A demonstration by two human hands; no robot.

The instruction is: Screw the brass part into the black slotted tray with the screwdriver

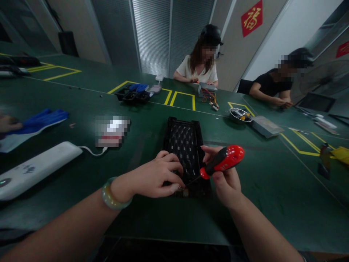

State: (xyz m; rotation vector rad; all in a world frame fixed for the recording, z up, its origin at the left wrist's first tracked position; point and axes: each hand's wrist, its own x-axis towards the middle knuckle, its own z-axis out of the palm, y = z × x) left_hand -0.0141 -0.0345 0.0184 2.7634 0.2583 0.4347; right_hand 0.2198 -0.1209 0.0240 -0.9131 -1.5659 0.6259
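Note:
A black panel (184,140) with a raised diamond pattern lies on the green table in front of me. Its frame edges rise along the sides. My right hand (227,180) grips a screwdriver (225,160) with a red and black handle, its shaft slanting down left to the panel's near end. There, my left hand (160,176) has its fingers bent and thumb pressed close beside the screwdriver tip. A small metallic piece (185,192) shows at that spot; what the left fingertips hold is hidden. A bangle circles the left wrist.
On the left are a white power bank (40,169), cabled to a phone (113,131), and a blue glove (45,120) beside another person's hand. Black trays (133,95) stand farther back. At right sit a metal bowl (240,115) and grey box (266,126). Two people work across the table.

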